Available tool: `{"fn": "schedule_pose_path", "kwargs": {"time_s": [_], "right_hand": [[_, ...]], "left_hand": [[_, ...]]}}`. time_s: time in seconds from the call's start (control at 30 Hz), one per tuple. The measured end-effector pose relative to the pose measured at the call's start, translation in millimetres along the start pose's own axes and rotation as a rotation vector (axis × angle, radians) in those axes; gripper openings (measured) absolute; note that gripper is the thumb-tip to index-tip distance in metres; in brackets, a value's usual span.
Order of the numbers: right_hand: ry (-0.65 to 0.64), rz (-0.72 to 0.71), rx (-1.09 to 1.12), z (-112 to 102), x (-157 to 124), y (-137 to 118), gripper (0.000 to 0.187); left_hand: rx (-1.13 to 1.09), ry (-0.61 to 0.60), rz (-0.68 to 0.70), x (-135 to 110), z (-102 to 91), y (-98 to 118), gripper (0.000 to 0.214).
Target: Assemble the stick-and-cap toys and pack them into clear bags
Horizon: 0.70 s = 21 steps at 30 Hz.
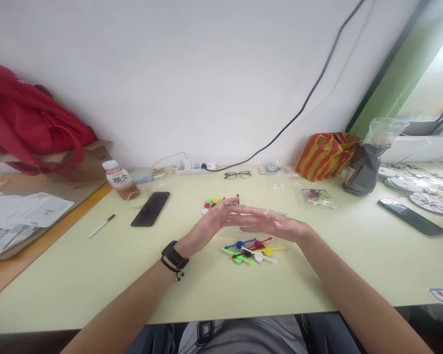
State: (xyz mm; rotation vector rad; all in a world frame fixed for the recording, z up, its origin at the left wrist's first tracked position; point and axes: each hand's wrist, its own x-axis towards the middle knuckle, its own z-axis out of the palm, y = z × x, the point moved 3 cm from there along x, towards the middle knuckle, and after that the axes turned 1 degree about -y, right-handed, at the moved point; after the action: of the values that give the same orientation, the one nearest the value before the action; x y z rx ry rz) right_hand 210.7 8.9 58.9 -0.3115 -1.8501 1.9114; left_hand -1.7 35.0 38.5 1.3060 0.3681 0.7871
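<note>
My left hand (211, 225) and my right hand (271, 226) meet a little above the table's middle, fingertips overlapping. Between them is a thin clear plastic bag (268, 213), shown only by faint glints. Both hands pinch it with long, nearly flat fingers. My left wrist wears a black watch (174, 255). Directly below the hands lies a pile of coloured plastic arrow pointers (251, 250) in blue, red, yellow, green and white. Just beyond the hands sits a cluster of small coloured round pieces (220, 201).
On the pale green table (354, 255): a black phone (150, 208), a white pen (101, 226), a drink bottle (118, 180), glasses (237, 174), a power strip (195, 168), a bagged set of coloured parts (317, 197), a striped bag (325, 154), a dark remote-like device (409, 215). Papers lie far left.
</note>
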Motion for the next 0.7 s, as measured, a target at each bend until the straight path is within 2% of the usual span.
{"fn": "schedule_pose_path", "kwargs": {"time_s": [0.27, 0.37, 0.5, 0.63, 0.7], "right_hand": [[-0.010, 0.006, 0.058, 2, -1, -5, 0.099], [-0.009, 0.003, 0.073, 0, -2, -4, 0.099], [0.065, -0.026, 0.075, -7, -3, 0, 0.087], [0.152, -0.090, 0.059, -13, -5, 3, 0.069], [0.177, -0.091, 0.051, -13, -4, 4, 0.065]], "left_hand": [[-0.001, 0.013, 0.002, 0, 1.2, 0, 0.047], [0.045, 0.103, 0.017, 1, -4.8, -2, 0.050], [0.319, 0.347, 0.129, -1, -16.6, 0, 0.051], [0.655, 0.418, 0.313, -8, -10.9, 7, 0.051], [0.871, 0.433, 0.405, -12, -4.1, 10, 0.062]]}}
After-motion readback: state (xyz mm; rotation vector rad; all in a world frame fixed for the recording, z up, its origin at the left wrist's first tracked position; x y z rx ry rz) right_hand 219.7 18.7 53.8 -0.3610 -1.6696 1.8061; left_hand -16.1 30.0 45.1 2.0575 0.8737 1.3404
